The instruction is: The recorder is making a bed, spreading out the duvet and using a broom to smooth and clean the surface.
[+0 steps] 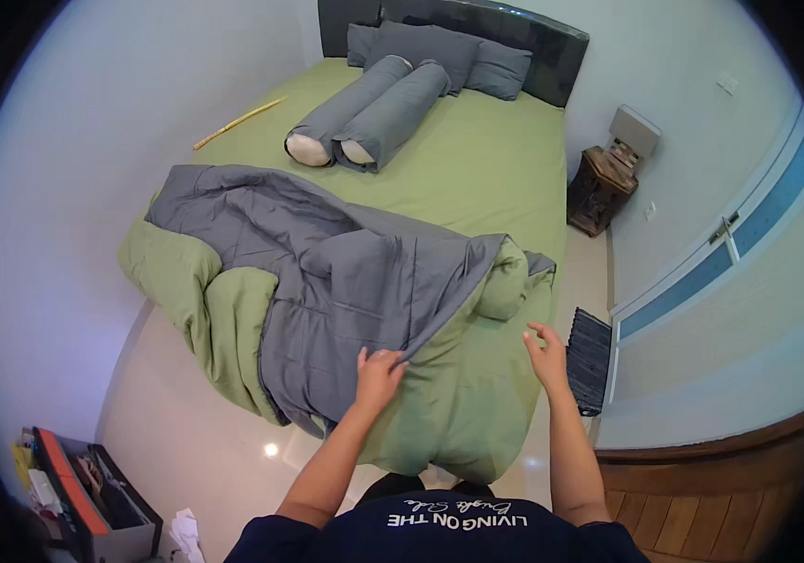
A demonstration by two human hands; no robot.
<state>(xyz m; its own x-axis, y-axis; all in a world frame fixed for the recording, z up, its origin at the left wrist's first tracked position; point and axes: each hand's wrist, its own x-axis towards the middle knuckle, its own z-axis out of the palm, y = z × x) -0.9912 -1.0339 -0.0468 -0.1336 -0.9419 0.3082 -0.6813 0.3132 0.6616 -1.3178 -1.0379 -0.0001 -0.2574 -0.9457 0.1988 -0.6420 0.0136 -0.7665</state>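
A grey and green comforter [373,281] lies rumpled across the foot of a bed with a green fitted sheet [514,162]. My left hand [378,376] touches the comforter's grey edge, where it meets the green side; whether the fingers pinch the cloth I cannot tell. To the right, my right hand [548,355] is held beside the bed's right edge, fingers apart and holding nothing. Two grey bolsters [395,116] with pale ends lie side by side further up the bed, against several grey pillows [426,53] at the dark headboard [486,28].
A thin yellow stick [240,124] lies near the bed's left edge. Right of the bed stand a carved wooden side table [600,190] and a dark woven mat [588,366] by the door [718,281]. An open storage box [99,500] is at the lower left.
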